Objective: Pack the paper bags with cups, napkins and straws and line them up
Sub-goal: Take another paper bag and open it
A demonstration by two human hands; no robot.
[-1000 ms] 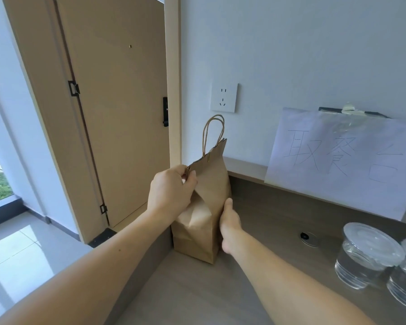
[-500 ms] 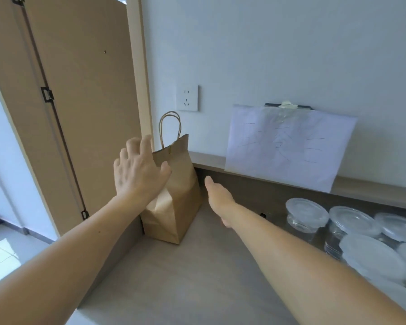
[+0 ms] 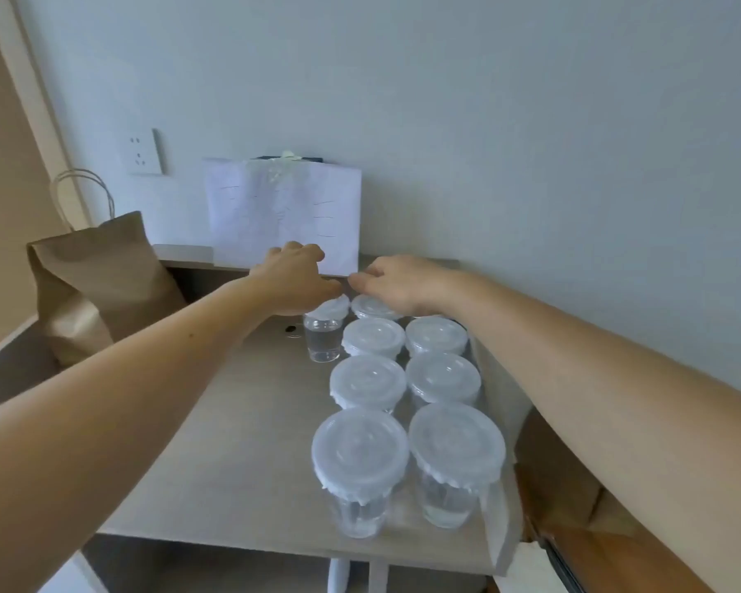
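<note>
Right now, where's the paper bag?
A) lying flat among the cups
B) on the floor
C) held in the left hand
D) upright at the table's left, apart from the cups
D: the paper bag stands upright at the left of the table, handles up, clear of the cups. The left hand and right hand are over the far cups, not on it.

surface: table (image 3: 232, 464); left: paper bag (image 3: 99, 284) upright; right: lidded cups (image 3: 368, 383) in two rows
</note>
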